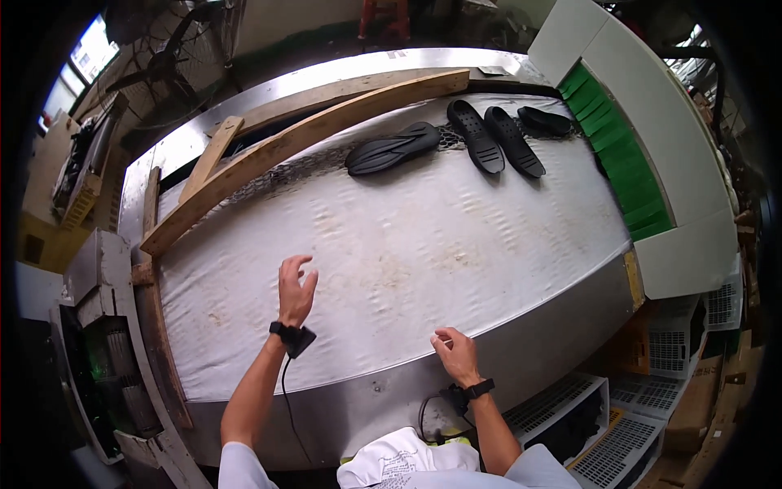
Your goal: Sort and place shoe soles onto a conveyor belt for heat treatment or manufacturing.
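My left hand (295,290) hovers over the left middle of the white cloth surface (375,236), thumb and bent fingers apart, holding nothing. My right hand (457,356) is at the near metal edge with its fingers curled in; whatever may be between them is too small to make out. Toward the far side lie black shoe soles: a wide sole piece (393,149), two long perforated ones side by side (476,135) (515,142), and a smaller dark one (544,121) by the green flaps. Both hands are well short of them.
A wooden board (309,134) runs slantwise across the far left. Green strip flaps (615,151) hang in a white housing (676,163) at the right. Plastic crates (615,448) stand below right. A metal rim (529,350) borders the near side. Cables hang from both wrists.
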